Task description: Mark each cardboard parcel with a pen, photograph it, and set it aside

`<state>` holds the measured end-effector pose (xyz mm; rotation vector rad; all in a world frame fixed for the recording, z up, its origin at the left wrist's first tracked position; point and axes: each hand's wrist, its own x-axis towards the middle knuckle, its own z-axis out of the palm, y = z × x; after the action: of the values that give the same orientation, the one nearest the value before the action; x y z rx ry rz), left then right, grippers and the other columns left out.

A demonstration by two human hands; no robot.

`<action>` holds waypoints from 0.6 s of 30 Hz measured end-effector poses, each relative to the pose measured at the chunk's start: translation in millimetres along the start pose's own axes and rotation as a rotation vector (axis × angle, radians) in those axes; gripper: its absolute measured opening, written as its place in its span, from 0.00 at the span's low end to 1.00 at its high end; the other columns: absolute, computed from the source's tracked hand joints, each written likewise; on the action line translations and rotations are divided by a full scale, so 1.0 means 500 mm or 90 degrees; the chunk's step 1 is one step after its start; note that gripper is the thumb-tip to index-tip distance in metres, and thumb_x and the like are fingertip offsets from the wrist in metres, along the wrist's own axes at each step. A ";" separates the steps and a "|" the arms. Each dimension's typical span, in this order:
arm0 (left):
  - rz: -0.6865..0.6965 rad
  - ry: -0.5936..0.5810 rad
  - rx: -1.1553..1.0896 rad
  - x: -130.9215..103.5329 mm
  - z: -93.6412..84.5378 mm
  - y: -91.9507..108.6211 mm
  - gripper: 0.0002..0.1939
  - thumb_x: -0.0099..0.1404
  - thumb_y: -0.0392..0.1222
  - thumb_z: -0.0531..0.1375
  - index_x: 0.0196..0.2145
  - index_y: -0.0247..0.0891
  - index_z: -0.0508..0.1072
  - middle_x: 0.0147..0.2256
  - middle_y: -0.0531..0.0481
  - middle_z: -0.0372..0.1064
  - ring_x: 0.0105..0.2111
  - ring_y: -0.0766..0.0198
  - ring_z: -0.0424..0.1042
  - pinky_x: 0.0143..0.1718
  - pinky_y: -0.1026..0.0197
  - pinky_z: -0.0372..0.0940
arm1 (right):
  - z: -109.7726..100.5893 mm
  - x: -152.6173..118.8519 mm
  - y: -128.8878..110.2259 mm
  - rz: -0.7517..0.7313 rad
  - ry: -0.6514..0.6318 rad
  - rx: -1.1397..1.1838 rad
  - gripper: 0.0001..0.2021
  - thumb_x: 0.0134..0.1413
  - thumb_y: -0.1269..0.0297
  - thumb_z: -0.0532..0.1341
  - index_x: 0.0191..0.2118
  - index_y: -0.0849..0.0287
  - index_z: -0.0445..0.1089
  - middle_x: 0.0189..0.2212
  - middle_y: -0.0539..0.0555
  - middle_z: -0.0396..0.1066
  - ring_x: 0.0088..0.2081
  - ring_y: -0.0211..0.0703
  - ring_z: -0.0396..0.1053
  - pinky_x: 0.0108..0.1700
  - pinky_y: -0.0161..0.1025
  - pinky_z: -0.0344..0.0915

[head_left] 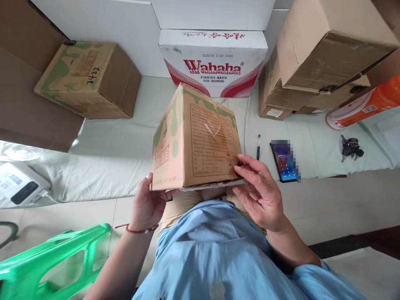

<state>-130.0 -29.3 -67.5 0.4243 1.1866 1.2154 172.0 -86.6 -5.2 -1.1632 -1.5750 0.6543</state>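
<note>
A brown cardboard box (pixel 212 137) with green drip-shaped print and a panel of small text is tilted in front of me. Clear tape crosses its printed face. My left hand (pixel 151 202) grips the box's lower left corner, thumb on the side and fingers underneath. At the lower right corner is my right hand (pixel 258 189), its fingertips on the edge and its thumb below. A small dark thing shows at those fingertips; I cannot make out what it is. The underside of the box is hidden.
Behind stands a white and red Wahaha carton (pixel 215 62). A similar printed box (pixel 87 79) is at left, stacked cartons (pixel 328 54) at right. A thin black-handled tool (pixel 258 152), a phone (pixel 285 160) and keys (pixel 351 148) lie rightward. A green stool (pixel 62 258) stands lower left.
</note>
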 end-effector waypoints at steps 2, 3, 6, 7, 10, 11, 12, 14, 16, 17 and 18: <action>0.000 -0.001 -0.012 0.003 0.009 -0.006 0.15 0.65 0.54 0.71 0.43 0.43 0.80 0.45 0.50 0.84 0.37 0.57 0.82 0.32 0.57 0.82 | 0.004 -0.003 0.000 0.010 0.029 -0.007 0.31 0.68 0.71 0.66 0.71 0.34 0.69 0.74 0.54 0.63 0.65 0.54 0.73 0.60 0.54 0.81; -0.004 -0.004 -0.020 0.004 0.014 -0.008 0.15 0.65 0.53 0.72 0.43 0.42 0.80 0.45 0.49 0.84 0.38 0.57 0.82 0.32 0.58 0.82 | 0.005 -0.004 -0.001 0.014 0.040 -0.010 0.30 0.69 0.71 0.66 0.70 0.34 0.70 0.74 0.54 0.61 0.67 0.55 0.71 0.61 0.56 0.81; -0.011 -0.014 -0.044 0.010 0.018 -0.013 0.12 0.66 0.51 0.71 0.42 0.42 0.80 0.44 0.49 0.84 0.39 0.57 0.83 0.33 0.60 0.81 | 0.000 -0.003 -0.003 0.022 0.045 -0.004 0.28 0.69 0.72 0.65 0.68 0.37 0.72 0.77 0.54 0.56 0.74 0.59 0.62 0.63 0.59 0.79; -0.014 -0.011 -0.049 0.015 0.016 -0.014 0.11 0.67 0.50 0.70 0.42 0.42 0.80 0.43 0.50 0.84 0.38 0.58 0.82 0.32 0.61 0.80 | -0.003 -0.003 -0.004 0.021 0.034 0.007 0.27 0.69 0.72 0.65 0.68 0.38 0.73 0.77 0.54 0.55 0.75 0.60 0.60 0.63 0.59 0.79; -0.042 0.026 -0.044 0.034 0.001 -0.019 0.09 0.72 0.49 0.65 0.39 0.42 0.80 0.33 0.54 0.83 0.27 0.61 0.78 0.23 0.64 0.74 | -0.007 -0.002 -0.003 0.021 -0.028 0.074 0.26 0.71 0.72 0.63 0.68 0.39 0.73 0.76 0.55 0.58 0.69 0.55 0.70 0.56 0.50 0.84; -0.054 0.041 -0.040 0.041 -0.005 -0.022 0.09 0.73 0.47 0.64 0.37 0.42 0.80 0.29 0.55 0.80 0.23 0.61 0.75 0.20 0.64 0.71 | -0.005 -0.001 -0.002 0.018 -0.051 0.100 0.27 0.72 0.72 0.62 0.70 0.39 0.70 0.76 0.55 0.59 0.62 0.50 0.76 0.50 0.45 0.85; -0.063 0.053 -0.036 0.047 -0.011 -0.026 0.10 0.73 0.46 0.63 0.35 0.41 0.79 0.25 0.55 0.78 0.21 0.62 0.73 0.18 0.64 0.69 | -0.002 0.000 -0.001 0.007 -0.070 0.113 0.29 0.72 0.72 0.62 0.72 0.39 0.67 0.75 0.56 0.61 0.55 0.46 0.79 0.46 0.42 0.85; -0.071 0.065 -0.032 0.055 -0.023 -0.034 0.08 0.71 0.43 0.64 0.33 0.40 0.78 0.23 0.53 0.77 0.21 0.61 0.74 0.19 0.64 0.69 | 0.009 0.005 -0.002 -0.051 -0.079 0.072 0.34 0.72 0.73 0.61 0.76 0.39 0.60 0.71 0.58 0.66 0.48 0.43 0.79 0.42 0.40 0.83; -0.073 0.070 -0.028 0.056 -0.032 -0.040 0.05 0.68 0.42 0.66 0.35 0.40 0.80 0.24 0.52 0.78 0.23 0.60 0.76 0.21 0.64 0.71 | 0.021 0.010 -0.009 -0.123 -0.043 -0.051 0.35 0.69 0.76 0.62 0.76 0.41 0.61 0.64 0.58 0.71 0.52 0.47 0.76 0.45 0.43 0.82; -0.073 0.072 -0.027 0.054 -0.036 -0.042 0.04 0.66 0.42 0.67 0.37 0.40 0.80 0.24 0.52 0.78 0.23 0.59 0.77 0.22 0.64 0.71 | 0.026 0.013 -0.015 -0.154 -0.015 -0.116 0.33 0.67 0.77 0.62 0.73 0.41 0.65 0.61 0.58 0.71 0.55 0.49 0.73 0.47 0.45 0.81; -0.072 0.064 -0.028 0.052 -0.039 -0.043 0.05 0.65 0.42 0.69 0.38 0.41 0.81 0.24 0.53 0.78 0.24 0.59 0.78 0.23 0.64 0.72 | 0.031 0.017 -0.022 -0.178 0.012 -0.165 0.30 0.65 0.77 0.63 0.68 0.41 0.71 0.60 0.58 0.70 0.57 0.50 0.71 0.49 0.46 0.80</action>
<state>-139.2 -20.4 -104.3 0.2628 1.2509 1.1730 153.6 -80.9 2.8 -1.1018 -1.8028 0.2603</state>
